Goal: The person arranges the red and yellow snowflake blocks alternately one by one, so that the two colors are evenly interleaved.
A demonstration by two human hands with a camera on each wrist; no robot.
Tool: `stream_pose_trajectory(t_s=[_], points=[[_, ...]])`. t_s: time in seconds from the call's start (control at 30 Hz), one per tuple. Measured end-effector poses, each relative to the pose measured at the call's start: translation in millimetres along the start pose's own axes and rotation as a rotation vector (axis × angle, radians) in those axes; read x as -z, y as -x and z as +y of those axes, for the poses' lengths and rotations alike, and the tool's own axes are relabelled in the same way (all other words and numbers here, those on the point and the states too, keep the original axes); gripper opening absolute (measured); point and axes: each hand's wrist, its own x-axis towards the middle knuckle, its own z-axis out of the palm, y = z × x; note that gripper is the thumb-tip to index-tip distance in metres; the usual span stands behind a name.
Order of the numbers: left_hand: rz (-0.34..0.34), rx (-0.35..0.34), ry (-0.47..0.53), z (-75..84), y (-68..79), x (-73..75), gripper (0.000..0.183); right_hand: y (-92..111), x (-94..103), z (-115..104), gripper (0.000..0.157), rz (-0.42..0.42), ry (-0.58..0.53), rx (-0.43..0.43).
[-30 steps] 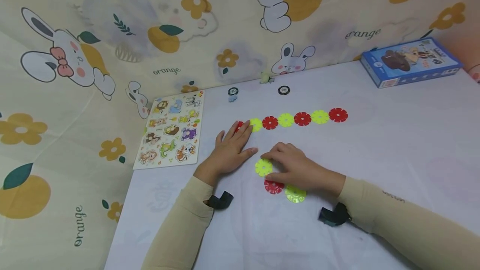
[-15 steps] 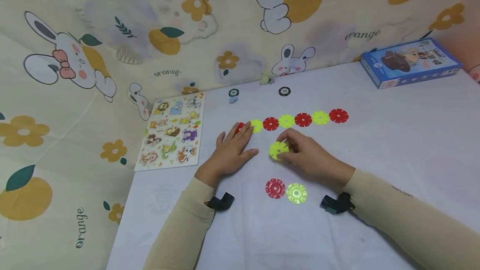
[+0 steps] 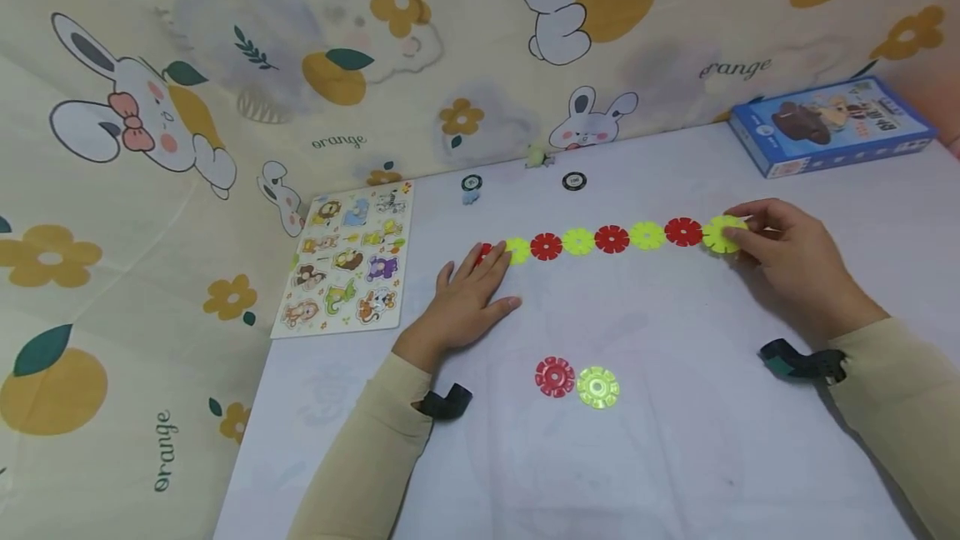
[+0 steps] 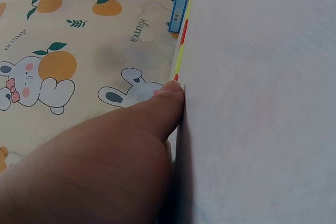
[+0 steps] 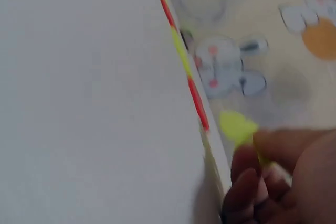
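Note:
My right hand (image 3: 802, 265) pinches a yellow-green notched plastic disc (image 3: 717, 235) at the right end of a row of alternating red and yellow-green discs. In the right wrist view this disc (image 5: 235, 125) is blurred and looks raised off the table, near the last red disc (image 5: 198, 104). My left hand (image 3: 461, 307) lies flat with spread fingers, its fingertips over the red disc (image 3: 483, 252) at the row's left end and touching the yellow-green disc (image 3: 518, 252) beside it. Closer to me lie a loose red disc (image 3: 555, 377) and a yellow-green disc (image 3: 598, 387).
An animal puzzle board (image 3: 345, 261) lies at the left. Behind the row are two dark round chips (image 3: 574, 181), a small blue figure (image 3: 470, 198) and a pale green figure (image 3: 537, 157). A blue box (image 3: 831, 125) stands at the back right, by the printed cloth wall.
My right hand has picked up the yellow-green disc from the near group and carried it right and away from me to the row's right end. The left hand has stayed in place.

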Motion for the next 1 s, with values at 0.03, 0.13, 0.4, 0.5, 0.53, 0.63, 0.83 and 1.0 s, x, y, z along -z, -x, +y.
stream_pose_trajectory(t_s=[0.03,0.13,0.4,0.5,0.53,0.63,0.83,1.0], points=[[0.000,0.001,-0.001,0.2,0.0,0.3,0.078,-1.9,5.4,4.0,0.050,0.017,0.018,-0.015],[-0.001,0.003,-0.007,0.6,0.0,0.8,0.078,-5.7,14.8,9.1,0.052,0.026,0.073,-0.037],[-0.003,0.006,-0.004,1.2,0.4,0.6,0.078,-3.7,12.5,-1.2,0.062,-0.112,0.403,0.124],[-0.001,0.008,-0.003,1.4,0.3,0.6,0.077,-1.3,8.2,-4.8,0.067,-0.192,0.541,0.194],[-0.002,0.009,-0.005,1.6,0.4,0.7,0.077,-0.5,7.4,-5.1,0.070,-0.208,0.565,0.208],[0.000,0.010,-0.008,1.8,0.0,0.8,0.077,0.5,6.1,-5.7,0.073,-0.231,0.593,0.227],[-0.010,0.016,-0.013,1.6,0.0,0.2,0.077,0.1,4.8,-4.3,0.085,-0.261,0.599,0.233],[-0.012,0.021,-0.024,2.0,-0.3,-0.1,0.077,0.3,3.8,-4.1,0.089,-0.262,0.599,0.228]])
